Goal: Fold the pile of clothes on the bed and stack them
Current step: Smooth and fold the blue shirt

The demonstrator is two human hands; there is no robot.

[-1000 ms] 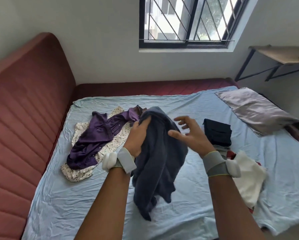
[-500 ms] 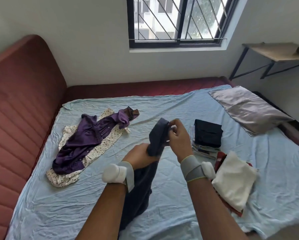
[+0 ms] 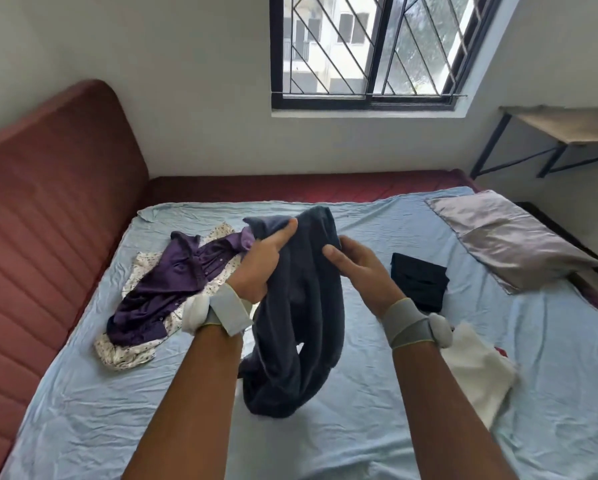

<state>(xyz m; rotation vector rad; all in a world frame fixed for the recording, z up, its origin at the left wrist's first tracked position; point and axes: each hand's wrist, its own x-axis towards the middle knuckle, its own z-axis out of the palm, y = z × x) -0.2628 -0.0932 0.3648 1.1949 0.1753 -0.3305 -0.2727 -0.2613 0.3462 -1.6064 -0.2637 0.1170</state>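
— Above the middle of the bed [image 3: 359, 427], what's being held up?

— A dark blue-grey garment [image 3: 301, 306], lifted clear at its top and hanging in loose folds, its lower end sagging close to the pale blue sheet. Whether it touches the sheet I cannot tell.

— How are the hands set on it?

— The left hand [image 3: 262, 265] grips the garment's upper left edge, thumb stretched along the cloth and fingers curled behind it. The right hand [image 3: 356, 265] pinches the upper right edge, fingers bent round the fabric. Both wrists wear grey straps with a white puck.

— Where's the rest of the laundry?

— On the left of the bed, a purple shirt [image 3: 165, 289] lies spread and crumpled on top of a white patterned garment [image 3: 124, 351], near the red padded headboard [image 3: 48, 220]. To the right of the hands, a folded black garment [image 3: 420, 282] rests flat on the sheet. Nearer and further right, a white cloth [image 3: 477, 379] lies partly hidden behind the right forearm, with a bit of red showing at its far edge.

— Anything else on the bed?

— A grey satin pillow [image 3: 508, 240] at the far right corner. Beyond it, a wooden shelf [image 3: 560, 124] on black brackets is fixed to the wall, and a barred window [image 3: 370, 50] sits in the far wall.
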